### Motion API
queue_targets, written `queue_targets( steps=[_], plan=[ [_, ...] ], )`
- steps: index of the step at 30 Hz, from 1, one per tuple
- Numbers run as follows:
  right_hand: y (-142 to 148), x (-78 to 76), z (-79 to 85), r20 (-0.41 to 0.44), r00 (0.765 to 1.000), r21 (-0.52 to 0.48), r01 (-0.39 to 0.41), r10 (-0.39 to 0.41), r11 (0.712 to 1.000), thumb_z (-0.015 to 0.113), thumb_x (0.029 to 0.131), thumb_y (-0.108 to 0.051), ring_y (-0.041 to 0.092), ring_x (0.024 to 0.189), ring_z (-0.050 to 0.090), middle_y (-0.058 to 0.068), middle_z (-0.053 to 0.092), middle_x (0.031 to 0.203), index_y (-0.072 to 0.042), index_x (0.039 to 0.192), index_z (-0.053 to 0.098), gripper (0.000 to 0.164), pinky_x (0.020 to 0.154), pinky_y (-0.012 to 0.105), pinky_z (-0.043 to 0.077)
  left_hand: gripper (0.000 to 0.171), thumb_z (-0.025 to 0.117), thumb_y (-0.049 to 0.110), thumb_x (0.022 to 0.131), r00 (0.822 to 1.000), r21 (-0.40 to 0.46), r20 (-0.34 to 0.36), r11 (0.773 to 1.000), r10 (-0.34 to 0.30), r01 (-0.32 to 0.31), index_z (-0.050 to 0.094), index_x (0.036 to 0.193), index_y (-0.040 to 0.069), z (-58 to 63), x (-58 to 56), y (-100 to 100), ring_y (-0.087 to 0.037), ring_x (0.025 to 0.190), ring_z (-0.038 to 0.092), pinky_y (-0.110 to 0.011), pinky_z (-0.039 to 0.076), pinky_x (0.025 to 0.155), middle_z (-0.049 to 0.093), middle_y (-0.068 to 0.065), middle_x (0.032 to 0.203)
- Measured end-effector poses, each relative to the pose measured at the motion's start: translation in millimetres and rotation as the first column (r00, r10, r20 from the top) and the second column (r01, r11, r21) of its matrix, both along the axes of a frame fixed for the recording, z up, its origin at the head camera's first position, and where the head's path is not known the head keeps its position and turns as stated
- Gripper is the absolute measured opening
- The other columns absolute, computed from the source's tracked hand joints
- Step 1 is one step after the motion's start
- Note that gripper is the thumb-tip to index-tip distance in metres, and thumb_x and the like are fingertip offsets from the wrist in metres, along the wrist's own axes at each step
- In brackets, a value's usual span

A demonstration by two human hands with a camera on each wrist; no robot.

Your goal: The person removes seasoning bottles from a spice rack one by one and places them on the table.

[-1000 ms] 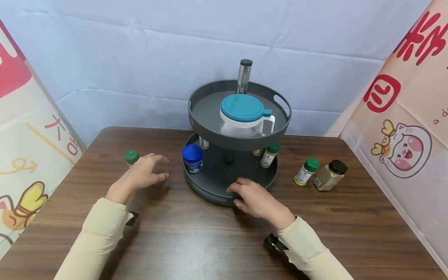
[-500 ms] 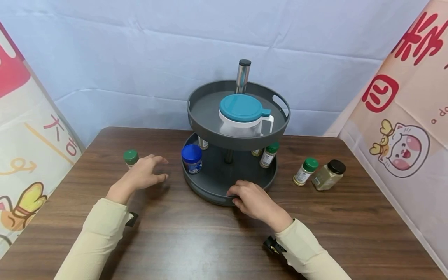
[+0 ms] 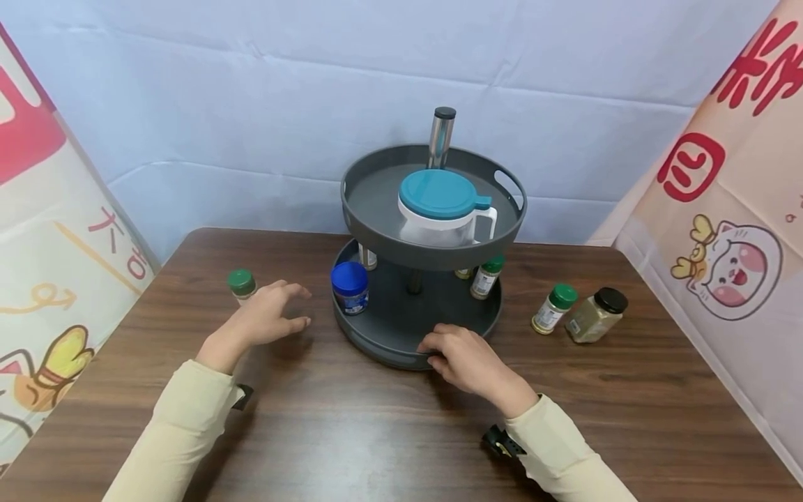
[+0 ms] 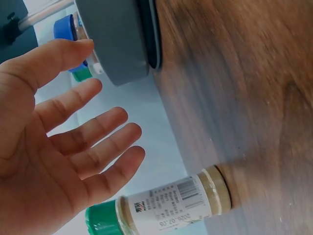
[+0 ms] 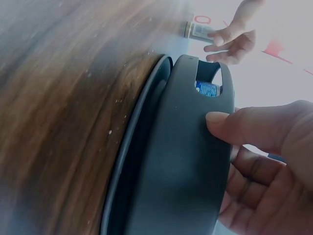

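A grey two-tier turntable rack stands on the wooden table. My right hand grips the front rim of its lower tray, thumb outside and fingers inside, as the right wrist view shows. On that tray, a blue-lidded jar stands at left and a green-capped spice bottle at right. The upper tray bears a clear pitcher with a teal lid. My left hand hovers left of the rack, fingers spread, holding nothing. Beyond it stands another green-capped spice bottle, partly hidden in the head view.
Right of the rack, a green-capped bottle and a black-lidded jar stand on the table. More small bottles sit at the back of the lower tray, partly hidden by the upper one. Cloth hangs behind the table.
My right hand has shifted slightly rightward along with the lower tray's rim; the tray seems to have turned a little. The left hand holds its place. The head view has swung slightly.
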State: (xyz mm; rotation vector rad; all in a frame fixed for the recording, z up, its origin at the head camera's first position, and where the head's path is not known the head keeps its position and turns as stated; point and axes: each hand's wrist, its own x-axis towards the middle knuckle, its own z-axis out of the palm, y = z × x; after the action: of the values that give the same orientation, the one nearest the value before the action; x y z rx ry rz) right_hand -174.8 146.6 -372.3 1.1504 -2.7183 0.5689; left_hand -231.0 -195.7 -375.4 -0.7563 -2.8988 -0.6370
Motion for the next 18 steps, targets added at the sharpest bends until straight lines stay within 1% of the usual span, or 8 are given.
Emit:
queue_targets(
  steps=[5, 8, 13, 18],
  plan=[
    [9, -1.2, -0.4, -0.013, 1.000, 0.000, 0.015, -0.015, 1.000, 0.065, 0.077, 0.000, 0.013, 0.074, 0.057, -0.001, 0.061, 0.084, -0.013, 0.090, 0.068, 0.018, 0.060, 0.033, 0.052, 0.043, 0.069, 0.026, 0.076, 1.000, -0.003, 0.000, 1.000, -0.017, 0.017, 0.059, 0.112, 0.004, 1.8, 7.1, 7, -0.029, 0.100, 0.053, -0.050, 0.046, 0.083, 0.058, -0.016, 0.109],
    [14, -1.8, -2.0, -0.024, 1.000, -0.006, 0.020, -0.020, 1.000, 0.066, 0.076, 0.000, 0.012, 0.075, 0.057, -0.002, 0.061, 0.083, -0.014, 0.088, 0.068, 0.019, 0.060, 0.033, 0.052, 0.044, 0.069, 0.026, 0.076, 0.999, 0.001, 0.018, 1.000, -0.030, 0.030, 0.059, 0.113, 0.004, 3.3, 13.7, 12, -0.029, 0.097, 0.054, -0.049, 0.047, 0.082, 0.058, -0.016, 0.108],
    [25, -3.7, -3.8, -0.038, 0.999, -0.010, 0.030, -0.030, 1.000, 0.067, 0.075, 0.000, 0.013, 0.077, 0.057, -0.003, 0.061, 0.083, -0.014, 0.086, 0.069, 0.018, 0.062, 0.034, 0.052, 0.044, 0.069, 0.026, 0.076, 0.998, -0.004, 0.017, 0.998, -0.062, 0.062, 0.059, 0.113, 0.003, 4.7, 23.2, 20, -0.027, 0.097, 0.055, -0.049, 0.048, 0.081, 0.058, -0.014, 0.107],
    [36, -6.6, -2.1, -0.009, 0.999, -0.009, 0.040, -0.040, 0.999, 0.067, 0.075, 0.000, 0.013, 0.078, 0.057, -0.002, 0.061, 0.084, -0.013, 0.086, 0.069, 0.017, 0.063, 0.035, 0.052, 0.044, 0.069, 0.026, 0.076, 0.994, -0.008, 0.000, 0.994, -0.111, 0.111, 0.059, 0.111, 0.002, 1.7, 30.1, 30, -0.025, 0.096, 0.055, -0.046, 0.049, 0.081, 0.058, -0.013, 0.106]
  ],
)
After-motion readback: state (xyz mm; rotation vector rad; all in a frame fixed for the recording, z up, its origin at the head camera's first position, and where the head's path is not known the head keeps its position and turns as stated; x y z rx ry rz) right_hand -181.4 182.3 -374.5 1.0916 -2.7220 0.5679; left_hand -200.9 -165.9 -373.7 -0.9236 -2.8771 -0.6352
